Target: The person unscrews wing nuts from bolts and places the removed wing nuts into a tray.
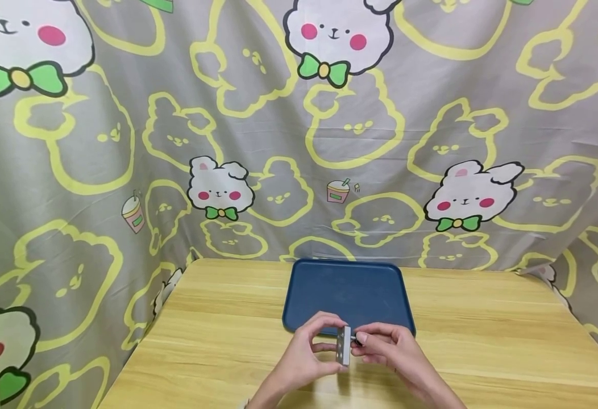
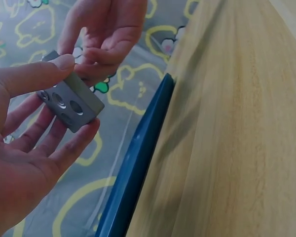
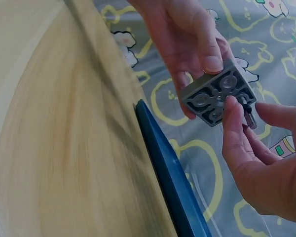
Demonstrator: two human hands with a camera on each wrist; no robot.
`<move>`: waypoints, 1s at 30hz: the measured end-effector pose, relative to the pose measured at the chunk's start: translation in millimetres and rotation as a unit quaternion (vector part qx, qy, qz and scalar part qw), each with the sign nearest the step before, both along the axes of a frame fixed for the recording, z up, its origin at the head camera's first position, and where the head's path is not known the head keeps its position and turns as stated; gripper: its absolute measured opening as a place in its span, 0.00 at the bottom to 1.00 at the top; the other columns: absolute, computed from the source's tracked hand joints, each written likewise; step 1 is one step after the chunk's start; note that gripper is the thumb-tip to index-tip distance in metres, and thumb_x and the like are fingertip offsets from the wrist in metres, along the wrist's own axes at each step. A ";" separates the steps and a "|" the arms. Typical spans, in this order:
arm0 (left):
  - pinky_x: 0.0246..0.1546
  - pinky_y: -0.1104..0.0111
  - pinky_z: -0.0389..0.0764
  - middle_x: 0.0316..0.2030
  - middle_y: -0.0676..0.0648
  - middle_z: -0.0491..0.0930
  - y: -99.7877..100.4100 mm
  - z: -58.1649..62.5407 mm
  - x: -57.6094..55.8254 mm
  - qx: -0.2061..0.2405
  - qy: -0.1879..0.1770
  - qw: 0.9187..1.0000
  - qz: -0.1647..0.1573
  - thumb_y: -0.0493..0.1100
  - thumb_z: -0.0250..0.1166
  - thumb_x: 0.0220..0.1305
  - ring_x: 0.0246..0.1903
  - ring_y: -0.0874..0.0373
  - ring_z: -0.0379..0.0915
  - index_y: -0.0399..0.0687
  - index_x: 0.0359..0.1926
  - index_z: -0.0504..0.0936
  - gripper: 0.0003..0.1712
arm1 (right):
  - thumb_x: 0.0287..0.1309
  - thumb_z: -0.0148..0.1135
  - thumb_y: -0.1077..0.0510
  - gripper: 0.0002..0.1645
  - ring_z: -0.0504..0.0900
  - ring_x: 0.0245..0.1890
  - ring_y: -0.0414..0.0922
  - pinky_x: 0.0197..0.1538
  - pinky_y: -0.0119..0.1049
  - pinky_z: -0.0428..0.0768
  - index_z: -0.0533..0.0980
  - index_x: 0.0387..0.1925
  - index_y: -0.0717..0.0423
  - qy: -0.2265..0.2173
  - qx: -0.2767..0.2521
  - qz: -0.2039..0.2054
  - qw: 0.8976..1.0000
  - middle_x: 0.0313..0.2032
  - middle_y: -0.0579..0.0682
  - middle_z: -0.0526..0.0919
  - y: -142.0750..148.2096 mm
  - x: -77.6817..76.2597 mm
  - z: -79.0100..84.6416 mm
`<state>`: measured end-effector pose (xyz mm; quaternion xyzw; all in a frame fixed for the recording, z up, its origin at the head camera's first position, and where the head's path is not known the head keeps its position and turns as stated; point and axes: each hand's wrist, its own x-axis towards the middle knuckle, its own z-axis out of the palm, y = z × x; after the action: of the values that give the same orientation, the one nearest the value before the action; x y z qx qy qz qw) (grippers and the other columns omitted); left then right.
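A grey square metal block (image 1: 347, 346) stands on edge between the thumb and fingers of my left hand (image 1: 306, 353), raised above the table. Round holes (image 2: 59, 100) open through its flat face in the left wrist view. Its other side, a recessed face (image 3: 218, 100) with ring-shaped bosses, shows in the right wrist view. My right hand (image 1: 396, 347) pinches a small threaded screw (image 3: 249, 115) with a dark part close against that recessed face. How far the screw sits in a hole is hidden by the fingers.
A dark blue tray (image 1: 347, 292) lies on the wooden table (image 1: 227, 318) just beyond both hands, near the back edge. Behind and beside the table hangs a grey curtain (image 1: 268, 136) printed with cartoon animals.
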<state>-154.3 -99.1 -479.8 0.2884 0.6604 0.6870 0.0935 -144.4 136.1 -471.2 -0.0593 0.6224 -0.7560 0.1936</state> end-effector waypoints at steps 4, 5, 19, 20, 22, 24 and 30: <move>0.53 0.56 0.87 0.59 0.39 0.72 0.9 -1.6 0.9 -0.001 -0.002 1.000 -0.005 0.26 0.78 0.51 0.59 0.49 0.75 0.39 0.60 0.78 0.34 | 0.68 0.67 0.60 0.20 0.89 0.44 0.49 0.46 0.38 0.90 0.79 0.54 0.72 -0.001 -0.003 0.010 1.000 0.43 0.60 0.88 1.6 0.0 -0.4; 0.53 0.57 0.87 0.59 0.39 0.72 1.2 -1.8 1.0 -0.001 -0.004 1.000 -0.005 0.26 0.78 0.51 0.59 0.49 0.75 0.40 0.60 0.78 0.35 | 0.68 0.67 0.60 0.19 0.89 0.44 0.49 0.46 0.38 0.90 0.79 0.53 0.72 0.005 0.001 0.010 1.000 0.43 0.61 0.88 1.7 0.1 -0.3; 0.51 0.54 0.88 0.58 0.38 0.76 -4.6 -0.5 -1.8 0.039 -0.040 0.998 -0.020 0.27 0.76 0.54 0.60 0.50 0.74 0.38 0.62 0.76 0.33 | 0.58 0.73 0.70 0.13 0.89 0.37 0.43 0.40 0.31 0.89 0.85 0.42 0.54 0.481 0.168 -0.123 0.852 0.39 0.49 0.88 -16.0 8.3 -2.6; 0.51 0.55 0.88 0.58 0.38 0.76 -5.1 -0.3 -1.9 0.040 -0.044 0.998 -0.021 0.28 0.76 0.55 0.60 0.51 0.74 0.38 0.62 0.76 0.33 | 0.60 0.72 0.68 0.11 0.88 0.37 0.43 0.41 0.29 0.89 0.85 0.42 0.54 0.526 0.180 -0.130 0.821 0.40 0.48 0.88 -16.7 7.9 -3.2; 0.51 0.56 0.88 0.57 0.37 0.76 -5.6 -0.2 -2.2 0.044 -0.049 0.998 -0.023 0.29 0.76 0.55 0.59 0.50 0.75 0.36 0.62 0.76 0.32 | 0.66 0.69 0.64 0.05 0.88 0.38 0.45 0.45 0.26 0.87 0.85 0.42 0.56 0.607 0.202 -0.143 0.756 0.41 0.50 0.87 -17.6 6.3 -4.0; 0.50 0.57 0.88 0.57 0.33 0.75 -5.8 -0.2 -2.3 0.049 -0.050 0.997 -0.026 0.29 0.76 0.56 0.59 0.48 0.75 0.35 0.62 0.76 0.32 | 0.71 0.63 0.59 0.08 0.88 0.38 0.47 0.48 0.25 0.86 0.86 0.42 0.59 0.668 0.216 -0.153 0.695 0.42 0.52 0.87 -18.4 4.0 -4.5; 0.49 0.59 0.89 0.58 0.22 0.71 -5.4 -0.8 -2.5 0.065 -0.049 0.996 -0.036 0.29 0.75 0.56 0.58 0.43 0.75 0.32 0.62 0.75 0.32 | 0.76 0.58 0.57 0.16 0.88 0.37 0.51 0.48 0.29 0.87 0.86 0.43 0.64 0.734 0.221 -0.171 0.620 0.42 0.58 0.87 -20.6 1.3 -3.2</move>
<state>-156.7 -104.5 -480.6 0.2831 0.5984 0.7379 0.1313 -143.1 115.5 -474.3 -0.4424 0.7047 -0.3207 -0.4527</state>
